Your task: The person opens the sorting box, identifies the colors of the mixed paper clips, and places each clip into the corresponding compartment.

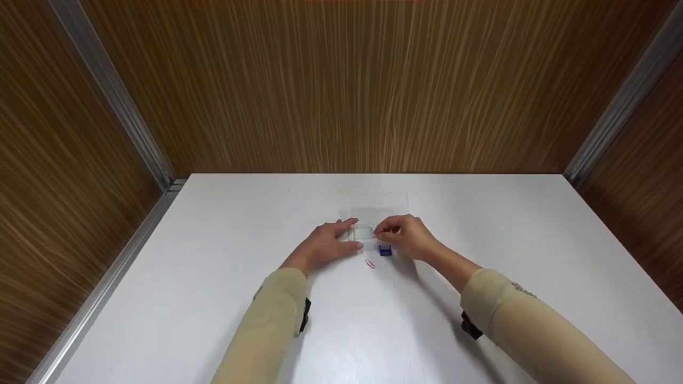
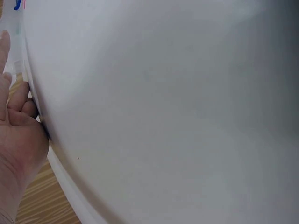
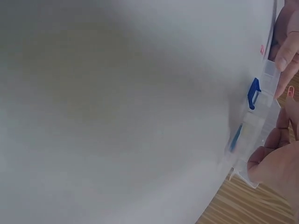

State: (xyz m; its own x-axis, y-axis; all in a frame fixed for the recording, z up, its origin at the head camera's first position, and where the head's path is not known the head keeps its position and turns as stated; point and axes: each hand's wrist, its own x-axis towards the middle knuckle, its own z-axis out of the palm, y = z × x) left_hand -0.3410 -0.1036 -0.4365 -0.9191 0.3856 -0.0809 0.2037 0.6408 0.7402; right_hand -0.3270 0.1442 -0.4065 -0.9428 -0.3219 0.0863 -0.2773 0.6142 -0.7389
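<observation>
A small clear plastic box (image 1: 364, 233) stands on the table, its see-through lid (image 1: 380, 201) tipped back at the far side. At its front is a blue latch (image 3: 253, 93). My left hand (image 1: 325, 244) holds the box's left end, thumb at the near edge and index finger across the far side. Over the box's right part, my right hand (image 1: 410, 237) pinches a red paper clip (image 3: 290, 91) between thumb and fingertips. Something blue (image 3: 236, 136) shows through the box wall. Another red-and-white paper clip (image 1: 370, 263) lies on the table just in front.
The white tabletop (image 1: 213, 298) reaches back to a wood-grain panel (image 1: 341, 85). More wood-grain panels stand at both sides, with metal posts (image 1: 120, 90) at the corners. Both forearms, in beige sleeves, cross the front of the table.
</observation>
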